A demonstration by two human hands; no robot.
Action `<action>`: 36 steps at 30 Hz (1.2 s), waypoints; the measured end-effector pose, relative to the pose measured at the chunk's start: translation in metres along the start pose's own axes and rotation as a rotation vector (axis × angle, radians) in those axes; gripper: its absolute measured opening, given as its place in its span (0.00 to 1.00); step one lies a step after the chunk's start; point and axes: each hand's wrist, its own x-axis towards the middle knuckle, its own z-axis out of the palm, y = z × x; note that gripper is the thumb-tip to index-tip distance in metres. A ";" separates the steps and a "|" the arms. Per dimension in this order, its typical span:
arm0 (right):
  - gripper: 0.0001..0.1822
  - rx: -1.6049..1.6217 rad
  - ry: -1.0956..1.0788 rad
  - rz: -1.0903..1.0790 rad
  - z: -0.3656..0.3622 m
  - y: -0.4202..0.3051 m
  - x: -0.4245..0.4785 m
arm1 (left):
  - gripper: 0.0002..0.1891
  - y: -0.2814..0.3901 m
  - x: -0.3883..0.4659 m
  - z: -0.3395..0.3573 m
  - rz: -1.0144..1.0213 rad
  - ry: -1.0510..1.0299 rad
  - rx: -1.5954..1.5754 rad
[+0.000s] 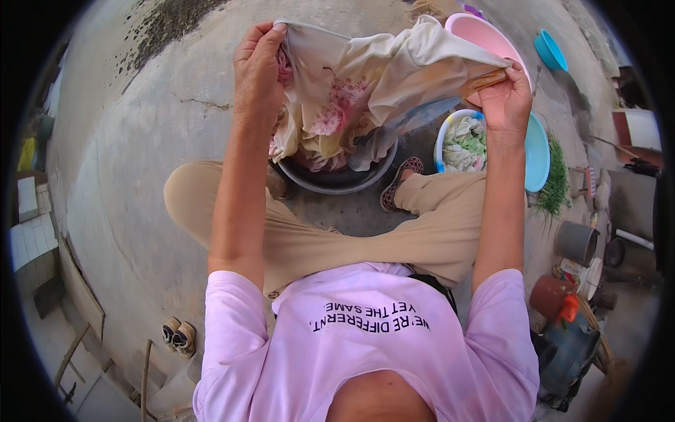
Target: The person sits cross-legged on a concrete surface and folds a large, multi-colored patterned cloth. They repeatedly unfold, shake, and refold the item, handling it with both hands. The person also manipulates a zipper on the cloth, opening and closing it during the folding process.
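Both my hands stretch a wet white cloth with a pink floral print in the air. My left hand pinches its upper left corner between thumb and fingers. At the other end my right hand pinches an edge where an orange-brown patch shows. The cloth's lower folds hang into a dark metal basin between my feet, and they hide most of what lies in it. A white and blue basin with wet green and white cloth stands beside it, near my right forearm.
A large pink basin and a light blue basin stand at the right, with a small turquoise basin farther off. Green grass, a grey bucket and a red-brown pot line the right side. Shoes rest on the concrete at lower left.
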 end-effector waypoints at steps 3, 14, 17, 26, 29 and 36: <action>0.08 0.021 -0.116 -0.057 0.009 -0.013 0.006 | 0.02 0.035 0.010 0.024 0.117 0.026 -0.140; 0.07 -0.222 -0.073 -0.048 -0.012 0.007 -0.011 | 0.12 -0.074 0.020 -0.028 -0.171 -0.093 0.391; 0.07 -0.316 -0.211 -0.023 -0.002 0.017 -0.008 | 0.26 -0.058 0.005 0.002 -0.119 -0.230 0.611; 0.10 -0.559 -0.754 0.118 0.072 0.067 -0.029 | 0.11 -0.063 -0.010 0.016 -0.146 -0.607 0.609; 0.11 -0.447 -0.465 0.050 0.030 0.078 -0.022 | 0.08 -0.037 -0.012 0.027 -0.320 -0.380 0.701; 0.19 -1.232 -0.411 0.366 -0.098 0.170 -0.037 | 0.03 0.022 -0.002 0.077 -0.041 -0.123 0.383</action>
